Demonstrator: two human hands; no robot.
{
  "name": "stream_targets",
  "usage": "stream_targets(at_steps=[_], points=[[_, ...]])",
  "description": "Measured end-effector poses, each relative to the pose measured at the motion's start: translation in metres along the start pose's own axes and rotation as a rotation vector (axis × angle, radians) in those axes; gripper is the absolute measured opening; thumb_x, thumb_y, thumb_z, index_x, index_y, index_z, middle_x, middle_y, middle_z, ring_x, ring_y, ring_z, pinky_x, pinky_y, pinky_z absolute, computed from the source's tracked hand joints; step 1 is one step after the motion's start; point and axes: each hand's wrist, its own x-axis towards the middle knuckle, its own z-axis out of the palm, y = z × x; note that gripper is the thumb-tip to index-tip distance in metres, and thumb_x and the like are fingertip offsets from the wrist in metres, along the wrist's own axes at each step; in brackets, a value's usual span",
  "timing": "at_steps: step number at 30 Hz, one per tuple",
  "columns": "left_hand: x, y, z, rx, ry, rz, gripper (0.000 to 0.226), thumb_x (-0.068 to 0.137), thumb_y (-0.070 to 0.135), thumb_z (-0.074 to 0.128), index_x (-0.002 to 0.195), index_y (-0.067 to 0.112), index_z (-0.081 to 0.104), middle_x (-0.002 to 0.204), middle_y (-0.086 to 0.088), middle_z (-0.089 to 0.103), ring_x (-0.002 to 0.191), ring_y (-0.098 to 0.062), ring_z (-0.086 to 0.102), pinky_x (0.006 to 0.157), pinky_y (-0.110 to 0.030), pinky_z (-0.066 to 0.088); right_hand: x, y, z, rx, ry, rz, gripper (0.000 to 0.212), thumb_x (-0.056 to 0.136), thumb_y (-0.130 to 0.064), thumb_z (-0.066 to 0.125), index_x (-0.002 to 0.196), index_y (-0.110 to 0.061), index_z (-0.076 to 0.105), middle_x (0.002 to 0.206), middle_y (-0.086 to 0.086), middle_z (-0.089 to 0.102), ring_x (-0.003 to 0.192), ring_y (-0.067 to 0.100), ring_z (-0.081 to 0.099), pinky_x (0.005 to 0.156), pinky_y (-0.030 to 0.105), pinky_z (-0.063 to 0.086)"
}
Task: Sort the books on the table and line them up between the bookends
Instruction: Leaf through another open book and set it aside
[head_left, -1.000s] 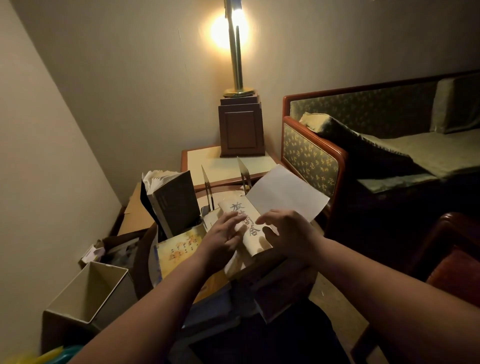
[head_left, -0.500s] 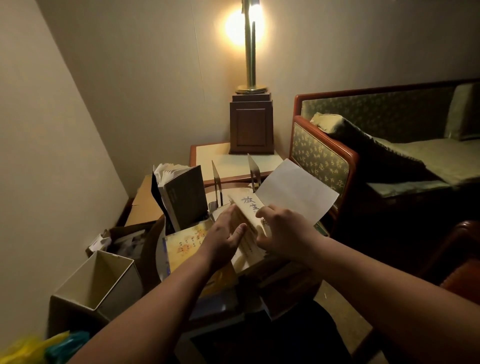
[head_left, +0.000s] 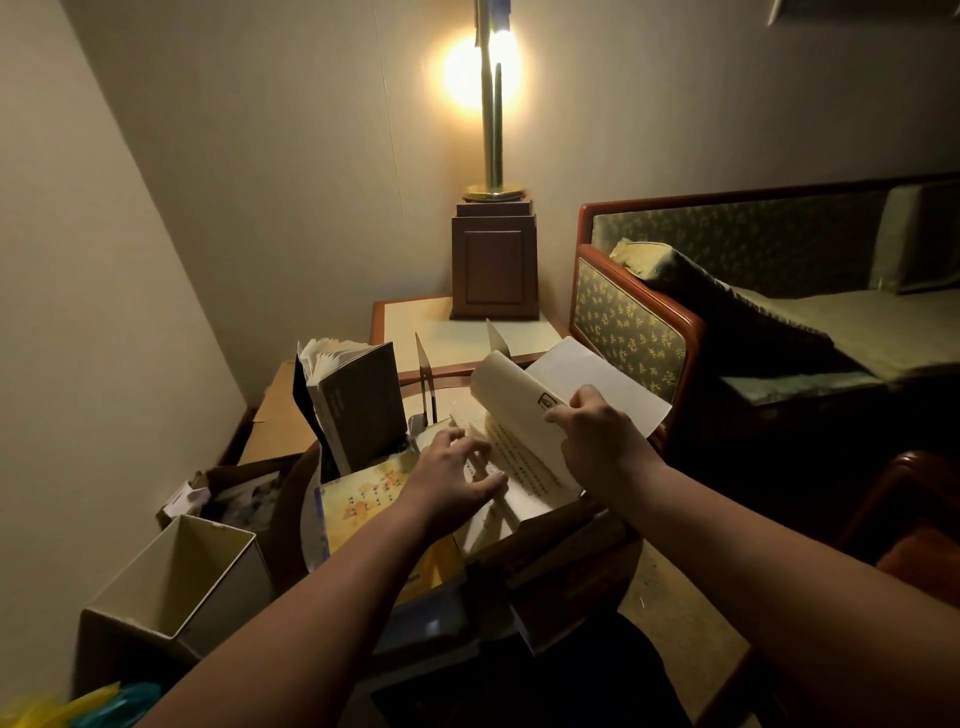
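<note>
Head view: a thin cream paperback booklet (head_left: 524, 462) lies open in front of the two upright metal bookends (head_left: 423, 374). The right hand (head_left: 597, 441) pinches its lifted cover, and the left hand (head_left: 452, 478) presses straight-fingered on the page.

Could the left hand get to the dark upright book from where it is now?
Probably yes. The left hand lies flat on the open booklet, gripping nothing, and the dark book stands just to its left; only the flat yellow book lies between them.
</note>
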Motion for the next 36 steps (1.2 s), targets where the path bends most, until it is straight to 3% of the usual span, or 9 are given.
stream_targets(at_steps=[5, 9, 12, 15, 18, 22, 28, 32, 36], points=[[0.004, 0.002, -0.003, 0.016, -0.049, -0.033, 0.056, 0.084, 0.056, 0.064, 0.136, 0.038, 0.051, 0.156, 0.000, 0.025, 0.141, -0.029, 0.028, 0.109, -0.048, 0.039, -0.004, 0.016, 0.009, -0.015, -0.070, 0.161, 0.025, 0.097, -0.024, 0.055, 0.120, -0.022, 0.065, 0.104, 0.008, 0.053, 0.096, 0.027, 0.057, 0.081, 0.040, 0.056], [0.007, -0.003, -0.011, -0.002, -0.085, -0.050, 0.054, 0.085, 0.049, 0.065, 0.136, 0.039, 0.050, 0.157, 0.001, 0.024, 0.143, -0.030, 0.024, 0.112, -0.052, 0.034, -0.007, 0.023, 0.022, 0.015, -0.176, 0.195, 0.026, 0.096, -0.034, 0.052, 0.114, -0.023, 0.067, 0.116, 0.000, 0.054, 0.107, 0.020, 0.050, 0.088, 0.037, 0.051], [0.009, -0.007, -0.016, -0.020, -0.111, -0.066, 0.052, 0.085, 0.045, 0.066, 0.134, 0.040, 0.051, 0.157, 0.002, 0.024, 0.144, -0.030, 0.024, 0.112, -0.053, 0.034, -0.006, 0.020, 0.029, 0.088, -0.210, 0.183, 0.049, 0.093, -0.062, 0.045, 0.100, -0.019, 0.067, 0.099, -0.005, 0.058, 0.087, 0.011, 0.056, 0.070, 0.024, 0.051], [0.009, -0.009, -0.019, -0.045, -0.131, -0.068, 0.050, 0.085, 0.042, 0.067, 0.133, 0.039, 0.052, 0.157, 0.002, 0.024, 0.144, -0.028, 0.025, 0.114, -0.053, 0.034, -0.003, 0.013, 0.031, 0.046, -0.211, 0.180, 0.066, 0.080, -0.082, 0.044, 0.090, -0.020, 0.064, 0.085, -0.007, 0.059, 0.069, 0.009, 0.058, 0.058, 0.022, 0.054], [0.008, -0.009, -0.021, -0.051, -0.147, -0.074, 0.051, 0.086, 0.041, 0.068, 0.134, 0.038, 0.051, 0.157, 0.003, 0.024, 0.145, -0.027, 0.025, 0.115, -0.052, 0.033, -0.001, 0.011, 0.030, 0.096, -0.181, 0.198, 0.053, 0.085, -0.067, 0.057, 0.102, -0.018, 0.064, 0.091, -0.005, 0.062, 0.074, 0.010, 0.060, 0.060, 0.024, 0.056], [0.007, -0.007, -0.024, -0.047, -0.148, -0.088, 0.051, 0.086, 0.038, 0.068, 0.134, 0.038, 0.051, 0.157, 0.003, 0.024, 0.144, -0.026, 0.027, 0.113, -0.051, 0.036, 0.000, 0.019, 0.019, 0.275, -0.071, 0.220, 0.040, 0.093, -0.041, 0.060, 0.122, -0.014, 0.055, 0.116, 0.006, 0.065, 0.094, 0.019, 0.067, 0.062, 0.021, 0.056], [0.005, 0.008, -0.032, 0.079, -0.098, 0.080, 0.063, 0.084, 0.025, 0.071, 0.139, 0.042, 0.045, 0.159, 0.007, 0.021, 0.148, -0.024, 0.018, 0.116, -0.054, 0.030, -0.009, 0.045, 0.016, 0.214, 0.116, 0.189, 0.057, 0.091, -0.016, 0.063, 0.141, -0.018, 0.036, 0.128, 0.008, 0.054, 0.112, 0.026, 0.062, 0.075, 0.028, 0.060], [0.011, 0.033, -0.031, 0.236, -0.208, 0.217, 0.071, 0.091, 0.011, 0.060, 0.149, 0.043, 0.032, 0.163, 0.009, 0.010, 0.149, -0.022, 0.016, 0.117, -0.041, 0.033, -0.016, 0.058, 0.019, 0.127, 0.063, 0.196, 0.060, 0.087, -0.012, 0.065, 0.142, -0.019, 0.042, 0.137, 0.005, 0.050, 0.120, 0.024, 0.054, 0.086, 0.030, 0.055], [0.019, 0.051, -0.018, 0.305, -0.291, 0.186, 0.059, 0.103, 0.040, 0.038, 0.155, 0.042, 0.011, 0.165, 0.008, 0.003, 0.150, -0.023, 0.012, 0.119, -0.046, 0.024, -0.024, 0.060, 0.025, 0.115, -0.080, 0.190, 0.076, 0.083, -0.012, 0.066, 0.149, -0.026, 0.032, 0.148, -0.001, 0.040, 0.130, 0.024, 0.042, 0.098, 0.038, 0.049]])
